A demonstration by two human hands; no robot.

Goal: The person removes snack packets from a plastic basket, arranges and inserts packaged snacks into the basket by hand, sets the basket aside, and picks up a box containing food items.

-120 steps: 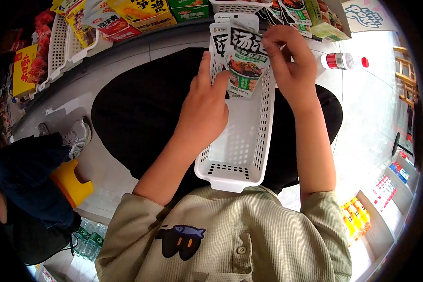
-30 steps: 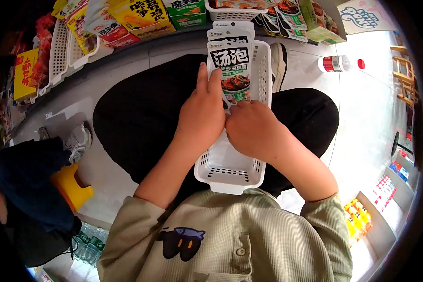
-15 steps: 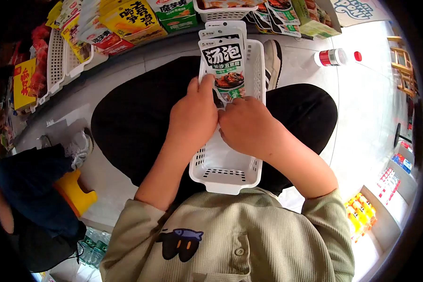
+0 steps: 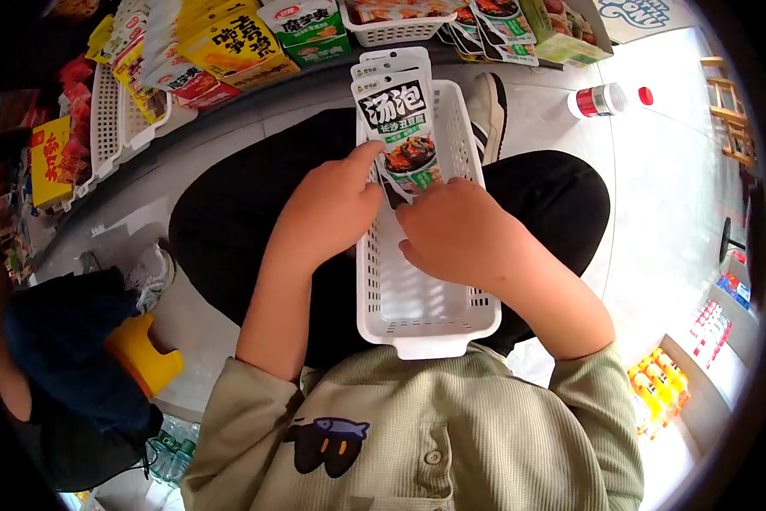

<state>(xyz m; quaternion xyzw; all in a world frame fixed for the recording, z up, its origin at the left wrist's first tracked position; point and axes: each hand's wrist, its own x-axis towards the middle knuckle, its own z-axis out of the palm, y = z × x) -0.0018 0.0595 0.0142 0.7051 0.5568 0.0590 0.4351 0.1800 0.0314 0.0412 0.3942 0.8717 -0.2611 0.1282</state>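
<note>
A long white perforated basket (image 4: 430, 319) rests on my lap between my black-clad legs. In its far end stand several overlapping snack packets, the front packet (image 4: 406, 136) showing large black characters and a picture of food. My left hand (image 4: 332, 200) is closed at the packets' left edge, its index finger against the front one. Knuckles up, my right hand (image 4: 455, 230) is closed at the bottom of the front packet, its fingertips partly hidden behind the hand.
Shelves ahead hold yellow snack bags (image 4: 234, 43), green boxes (image 4: 306, 30) and another white basket (image 4: 400, 32). A red-labelled bottle (image 4: 597, 100) lies on the floor at right. A seated person (image 4: 72, 341) is at left by a yellow stool (image 4: 149, 353). Yellow bottles (image 4: 658, 383) stand lower right.
Earlier, my right hand held a packet up over the basket; that packet now stands with the others. My left hand has shifted left, and the basket's near end has swung right.
</note>
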